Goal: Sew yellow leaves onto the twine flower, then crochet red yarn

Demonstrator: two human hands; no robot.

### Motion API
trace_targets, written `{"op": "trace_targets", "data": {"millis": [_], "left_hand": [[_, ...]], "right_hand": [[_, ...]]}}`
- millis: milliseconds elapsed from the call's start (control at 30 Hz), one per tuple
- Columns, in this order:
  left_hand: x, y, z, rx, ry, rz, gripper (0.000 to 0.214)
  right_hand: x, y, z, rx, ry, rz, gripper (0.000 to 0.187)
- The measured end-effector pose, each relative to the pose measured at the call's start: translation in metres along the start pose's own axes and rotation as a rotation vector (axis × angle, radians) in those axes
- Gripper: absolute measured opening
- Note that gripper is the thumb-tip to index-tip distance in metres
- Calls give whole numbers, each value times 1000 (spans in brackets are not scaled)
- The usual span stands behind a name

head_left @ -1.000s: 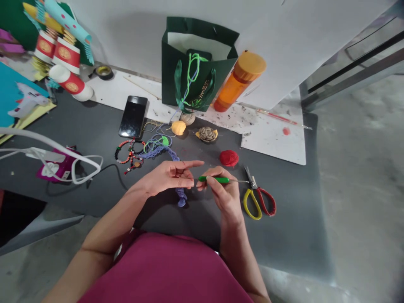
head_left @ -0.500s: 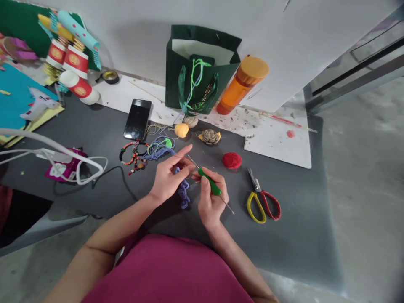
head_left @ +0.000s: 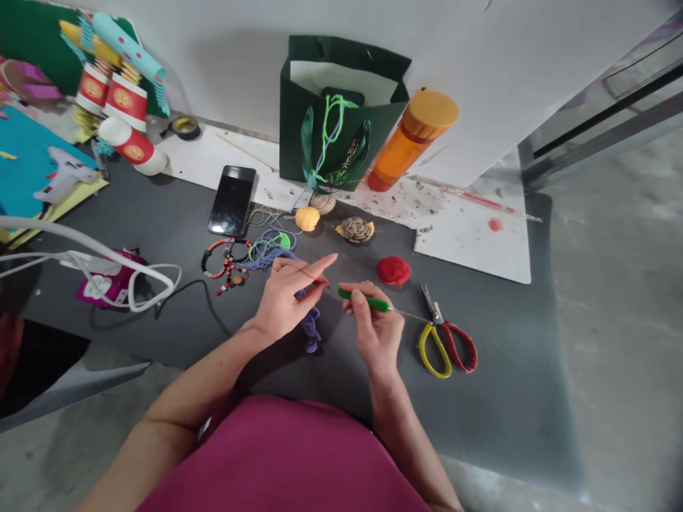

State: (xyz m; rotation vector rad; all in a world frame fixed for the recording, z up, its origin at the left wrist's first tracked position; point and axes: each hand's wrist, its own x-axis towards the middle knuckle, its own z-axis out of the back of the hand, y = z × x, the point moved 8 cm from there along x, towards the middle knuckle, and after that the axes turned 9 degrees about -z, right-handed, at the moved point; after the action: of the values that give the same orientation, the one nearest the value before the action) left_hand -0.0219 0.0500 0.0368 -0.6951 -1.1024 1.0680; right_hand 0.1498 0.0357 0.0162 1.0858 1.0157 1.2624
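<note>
My right hand (head_left: 373,327) is closed around a crochet hook with a green handle (head_left: 366,299), lying almost level with its tip toward my left hand. My left hand (head_left: 288,295) pinches a purple crocheted strip (head_left: 309,331), its index finger stretched out with thin yarn over it. The strip hangs below my fingers onto the dark grey tabletop (head_left: 160,213). Purple yarn (head_left: 261,257) trails away to the left.
Scissors with yellow and red handles (head_left: 445,341) lie right of my hands. A red yarn ball (head_left: 393,270), a yellow ball (head_left: 307,218), a woven flower (head_left: 355,229), a phone (head_left: 233,200), a bead bracelet (head_left: 221,263), a green bag (head_left: 341,114) and an orange bottle (head_left: 413,139) stand beyond. White cables (head_left: 107,263) lie at left.
The hook swung from pointing up-left half a second ago back to nearly level. My left index finger stays extended over the yarn; the purple strip remains pinched.
</note>
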Motion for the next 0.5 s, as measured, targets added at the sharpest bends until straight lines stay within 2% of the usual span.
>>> {"op": "trace_targets", "data": {"millis": [133, 233, 367, 500], "left_hand": [[-6, 20, -12, -463, 120, 362, 56], [-14, 25, -28, -821, 204, 572, 63], [-16, 20, -41, -1060, 207, 605, 59], [-13, 18, -35, -1007, 43, 526, 66]], "right_hand": [[6, -15, 1, 274, 60, -183, 35], [6, -19, -12, 459, 200, -312, 40], [1, -16, -28, 574, 357, -383, 38], [0, -14, -27, 573, 270, -322, 31]]}}
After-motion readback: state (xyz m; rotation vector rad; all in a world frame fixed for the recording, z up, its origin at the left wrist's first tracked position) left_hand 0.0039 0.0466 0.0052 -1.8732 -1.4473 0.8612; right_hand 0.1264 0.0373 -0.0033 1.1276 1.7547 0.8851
